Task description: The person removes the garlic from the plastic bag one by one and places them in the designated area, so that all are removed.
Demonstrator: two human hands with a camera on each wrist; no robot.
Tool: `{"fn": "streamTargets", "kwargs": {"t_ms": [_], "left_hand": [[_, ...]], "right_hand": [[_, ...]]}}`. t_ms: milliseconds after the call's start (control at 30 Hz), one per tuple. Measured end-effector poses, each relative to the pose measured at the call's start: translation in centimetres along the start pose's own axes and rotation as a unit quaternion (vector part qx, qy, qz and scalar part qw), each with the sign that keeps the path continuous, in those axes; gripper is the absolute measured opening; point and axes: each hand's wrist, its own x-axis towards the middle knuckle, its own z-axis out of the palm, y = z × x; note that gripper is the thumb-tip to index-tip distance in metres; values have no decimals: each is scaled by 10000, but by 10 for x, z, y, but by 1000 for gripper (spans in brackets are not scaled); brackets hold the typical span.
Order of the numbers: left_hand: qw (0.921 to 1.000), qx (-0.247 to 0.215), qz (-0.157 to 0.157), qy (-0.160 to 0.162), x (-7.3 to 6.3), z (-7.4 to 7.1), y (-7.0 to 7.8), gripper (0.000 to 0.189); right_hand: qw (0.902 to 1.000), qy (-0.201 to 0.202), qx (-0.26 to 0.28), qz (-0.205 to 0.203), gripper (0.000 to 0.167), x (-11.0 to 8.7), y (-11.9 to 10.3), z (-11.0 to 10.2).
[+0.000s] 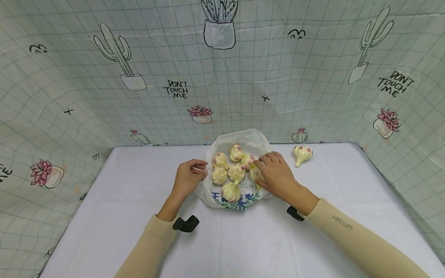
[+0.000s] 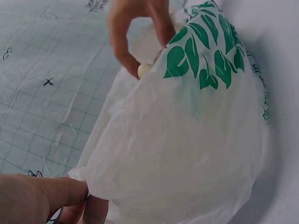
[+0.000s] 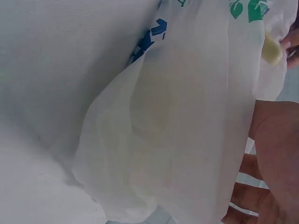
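A white plastic bag (image 1: 243, 136) with blue and green print stands open, holding several garlic bulbs (image 1: 236, 172) with pinkish-purple marks. On its left side my left hand (image 1: 189, 175) pinches the rim; in the left wrist view the thumb and fingers (image 2: 70, 191) have the thin plastic between them. My right hand (image 1: 276, 173) reaches over the right rim, and its fingers grip a garlic bulb (image 1: 255, 175) inside the bag. The left wrist view shows a pale tip (image 2: 145, 70) between the right hand's fingers. In the right wrist view the bag wall hides most of the contents.
One more garlic bulb (image 1: 302, 154) lies on the white table (image 1: 146, 173) right of the bag, close to the back edge. Behind the table hangs a gridded cloth (image 1: 236, 77) with cactus drawings. Black wrist mounts (image 1: 185, 224) sit at both cuffs.
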Motion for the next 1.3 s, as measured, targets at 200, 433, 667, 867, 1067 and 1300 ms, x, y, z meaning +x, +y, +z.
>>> {"fn": "streamTargets", "kwargs": {"t_ms": [200,433,667,867,1067,1300], "left_hand": [[10000,-56,15,-15,0,1,1,25],[9999,-50,92,-14,0,2,-1,25],[9999,-61,119,-18,0,2,-1,25],[9999,-46,100,-20,0,2,-1,25],[9999,-18,107,-28,1,2,-1,25],[9999,-21,122,-36,0,1,0,25]], "right_hand": [[9997,-116,-215,8,53,-2,0,4],[9995,-239,-219,53,48,-1,-1,7],[9998,-13,-188,-68,36,0,-1,9],[9999,14,-155,-66,37,0,-3,7],[9999,33,-139,-44,36,1,-4,5],[9996,282,-47,-70,36,0,-5,3]]}}
